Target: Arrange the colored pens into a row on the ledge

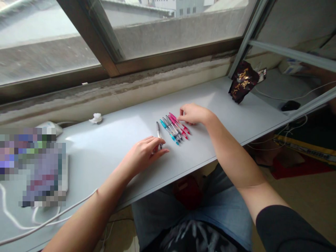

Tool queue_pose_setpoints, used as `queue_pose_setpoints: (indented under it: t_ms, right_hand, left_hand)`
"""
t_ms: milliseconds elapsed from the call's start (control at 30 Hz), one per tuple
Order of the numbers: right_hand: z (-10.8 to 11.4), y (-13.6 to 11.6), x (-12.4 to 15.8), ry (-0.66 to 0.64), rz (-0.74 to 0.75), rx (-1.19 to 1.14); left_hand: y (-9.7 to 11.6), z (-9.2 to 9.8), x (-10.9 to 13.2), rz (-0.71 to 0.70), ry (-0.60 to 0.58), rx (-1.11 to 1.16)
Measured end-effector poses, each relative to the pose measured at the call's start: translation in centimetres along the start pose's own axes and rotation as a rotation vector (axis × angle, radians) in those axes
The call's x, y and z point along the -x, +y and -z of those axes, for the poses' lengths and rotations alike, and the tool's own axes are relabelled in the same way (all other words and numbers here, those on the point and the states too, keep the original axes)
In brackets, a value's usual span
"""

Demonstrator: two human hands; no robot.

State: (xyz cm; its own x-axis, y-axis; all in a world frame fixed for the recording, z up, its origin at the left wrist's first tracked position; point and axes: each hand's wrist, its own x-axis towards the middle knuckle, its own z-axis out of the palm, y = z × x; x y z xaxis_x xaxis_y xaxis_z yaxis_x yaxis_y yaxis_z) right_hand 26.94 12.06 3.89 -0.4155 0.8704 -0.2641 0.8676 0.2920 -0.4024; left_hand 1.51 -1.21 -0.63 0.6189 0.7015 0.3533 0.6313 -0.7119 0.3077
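Several pens lie side by side at a slant on the grey desk. My left hand [147, 150] is at the left of the row, its thumb and fingers closed around the lower end of a grey pen [158, 128], which stands a little apart. Beside it are a teal pen [168, 132] and grey-black pens [173, 128]. Pink pens [181, 125] form the right side of the row. My right hand [193, 113] rests there with bent fingers, thumb and index fingertips together at the rightmost pink pen; its other fingers are partly hidden.
A crumpled white tissue [96, 118] lies near the wall under the window. A dark shiny bag [243, 82] stands at the desk's right end by a metal frame [291, 52]. Blurred-out items [44, 171] and a white cable [65, 211] occupy the left side.
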Motion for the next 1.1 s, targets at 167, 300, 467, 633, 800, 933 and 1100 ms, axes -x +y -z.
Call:
queue_pose_setpoints:
  t_ms: [167, 300, 467, 633, 800, 933, 1100]
  right_hand:
    - [-1.3, -1.1, 0.0, -0.006, 0.105, 0.012]
    - [-2.3, -1.9, 0.1, 0.015, 0.207, 0.011]
    - [-2.4, -2.8, 0.8, -0.02, 0.263, 0.011]
    - [-2.8, -3.6, 1.1, -0.049, 0.331, -0.045]
    - [-3.4, -4.2, 1.2, 0.009, 0.291, -0.041]
    - [-3.6, -4.3, 1.1, 0.031, 0.253, -0.02]
    - [-3.7, -4.0, 0.8, -0.01, 0.302, -0.132]
  left_hand:
    - [0.0, 0.1, -0.1, 0.075, -0.026, 0.011]
    - [0.1, 0.2, -0.1, 0.138, -0.022, 0.069]
    - [0.2, 0.1, -0.1, 0.172, -0.012, 0.079]
    - [0.3, 0.2, -0.1, 0.115, 0.068, 0.024]
    - [0.1, 0.4, -0.2, 0.075, 0.031, 0.01]
    - [-0.1, 0.3, -0.4, 0.03, -0.049, -0.056]
    - [-0.5, -0.2, -0.5, 0.028, -0.073, -0.1]
